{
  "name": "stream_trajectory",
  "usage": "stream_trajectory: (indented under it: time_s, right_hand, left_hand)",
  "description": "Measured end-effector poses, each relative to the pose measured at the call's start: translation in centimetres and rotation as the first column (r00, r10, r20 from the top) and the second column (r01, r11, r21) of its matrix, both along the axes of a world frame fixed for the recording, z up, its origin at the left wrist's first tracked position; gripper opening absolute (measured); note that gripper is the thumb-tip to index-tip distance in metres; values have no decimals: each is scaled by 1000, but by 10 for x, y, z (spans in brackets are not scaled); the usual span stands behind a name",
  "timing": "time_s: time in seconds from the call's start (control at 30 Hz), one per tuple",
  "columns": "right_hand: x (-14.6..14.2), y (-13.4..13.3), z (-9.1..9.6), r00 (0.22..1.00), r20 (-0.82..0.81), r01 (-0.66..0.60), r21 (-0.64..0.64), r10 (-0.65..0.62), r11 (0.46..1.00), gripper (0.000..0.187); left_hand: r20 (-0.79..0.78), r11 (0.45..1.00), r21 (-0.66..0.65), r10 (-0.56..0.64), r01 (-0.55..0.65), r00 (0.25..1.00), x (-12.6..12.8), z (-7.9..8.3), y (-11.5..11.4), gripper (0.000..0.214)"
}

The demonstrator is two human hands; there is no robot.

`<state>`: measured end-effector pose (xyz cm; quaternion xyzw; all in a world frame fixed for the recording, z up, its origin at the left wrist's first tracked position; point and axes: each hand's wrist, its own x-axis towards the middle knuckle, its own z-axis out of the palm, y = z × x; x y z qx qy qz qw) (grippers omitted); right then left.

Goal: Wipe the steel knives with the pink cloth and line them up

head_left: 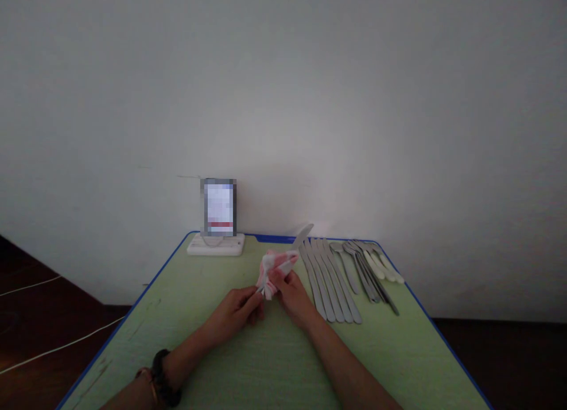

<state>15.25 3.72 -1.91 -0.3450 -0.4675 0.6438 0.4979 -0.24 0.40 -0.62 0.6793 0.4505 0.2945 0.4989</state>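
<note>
Head view, only one there is: the left hand (pixel 245 306) has its fingertips pinched at the low end of a knife (pixel 302 237), and the right hand (pixel 286 283) is clenched around it through a pink and white cloth (pixel 270 265). It's up over the middle of the counter (pixel 248 363), blade poking out the top, tilted toward the wall (pixel 283 103).

My worry? If that left pinch slips, the knife could twist or drop. Swing the blade right and it might knock the row of knives (pixel 342 306) crooked, they're just beside it. No container that I can spot; the spoon (pixel 349 274) and the heaped cutlery (pixel 370 277) lie straight on the counter.
</note>
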Motion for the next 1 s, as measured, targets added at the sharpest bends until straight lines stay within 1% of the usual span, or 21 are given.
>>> stream_trajectory:
  time_s: [0.07,0.13,0.3,0.4,0.47,0.53,0.6,0.63,0.7,0.73,0.8,0.9,0.93,1.0]
  right_hand:
    - [2,-3,5,995,68,-79,30,77,996,33]
    - [4,-5,9,988,110,-114,50,108,992,33]
    - [5,-5,10,984,146,-110,40,103,993,31]
    - [3,-6,7,989,109,-102,23,99,995,30]
    - [0,-6,5,999,31,-30,-20,30,999,28]
    - [-3,-5,3,988,-117,92,-107,-104,990,26]
    - [-6,-2,3,928,-282,189,-210,-244,959,25]
    - [-7,0,3,892,-343,217,-250,-295,944,26]
    - [-8,3,4,852,-396,241,-283,-341,929,27]
    - [-8,3,3,854,-392,243,-278,-341,929,26]
    - [-6,3,3,895,-332,230,-231,-299,945,27]
    - [-3,0,1,981,-100,159,-77,-166,984,31]
    - [-2,-1,1,993,-15,120,-24,-121,992,33]
    - [-1,-4,1,992,111,50,52,-56,997,34]
  left_hand:
    - [37,999,-27,27,-26,999,0,-3,1,46]
    - [56,999,-49,18,-15,998,1,-5,1,46]
    - [54,999,-45,-8,11,998,1,-1,-1,46]
    - [23,999,-20,-31,31,999,1,2,-1,45]
    - [-1,998,13,-58,58,998,0,3,-1,44]
    - [-49,994,66,-86,89,995,-2,2,0,43]
    - [-112,986,105,-115,127,987,-4,2,0,44]
    - [-133,984,109,-129,143,983,-5,2,-1,45]
    - [-128,981,93,-157,169,979,-7,3,-2,45]
    - [-106,980,86,-172,181,979,-7,4,-2,44]
    - [-59,981,77,-176,180,983,-6,6,-4,40]
    - [-38,994,40,-104,105,994,-1,9,-5,40]
    - [-44,997,26,-74,76,996,0,8,-4,42]
    - [-69,999,19,-36,38,997,3,6,-3,45]
